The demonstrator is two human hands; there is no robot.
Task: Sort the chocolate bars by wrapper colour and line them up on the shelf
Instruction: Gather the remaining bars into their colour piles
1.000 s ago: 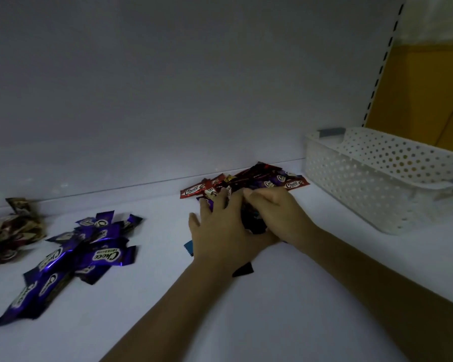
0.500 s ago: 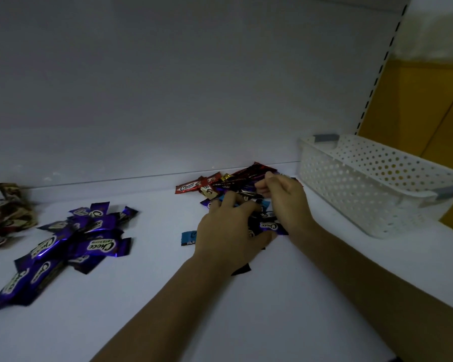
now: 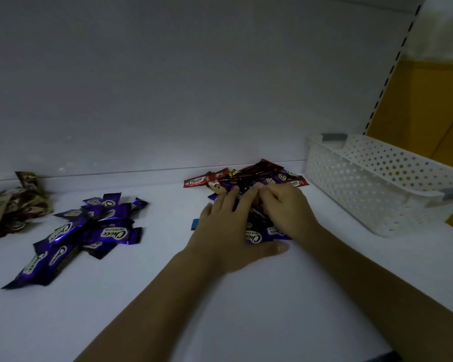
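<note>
Left hand [image 3: 228,231]: flat, fingers spread, palm down on the near side of the mixed pile [image 3: 249,177], thumb stretched along the shelf [image 3: 220,322]. Pinning, not gripping.
Right hand [image 3: 285,209]: knuckles up, fingers [image 3: 266,195] curled down into the wrappers, tips meeting the left's. Clamped on a bar or merely raking? Cannot tell, tips buried.
Mixed pile: just left of the white basket [image 3: 377,184], hard against the back wall. Reds along the far edge, purples under and between the two hands, one gold scrap [image 3: 233,173] peeking out among the reds.
Blue wrapper [image 3: 194,223]: poking out from under the left hand, on the side away from the basket.
Purple pile [image 3: 89,231]: well left of the basket. One colour by the look of it, but heaped and criss-crossed, no line yet.
Brown pile [image 3: 11,207]: farthest from the basket, up against the back wall.
Feel of the bars: light and thin, by the look. Glossy foil, so probably slick and crinkly, quick to skate over its neighbours. Stiff lengthways, likely to snap if bent hard.
Where to grab: across the middle, thumb and finger on the long edges. For a buried bar, the crimped end flap, drawn out flat with the other palm holding the heap down.
Watch out: a fast tug probably drags slippery neighbours along and scatters the heap towards the basket.
</note>
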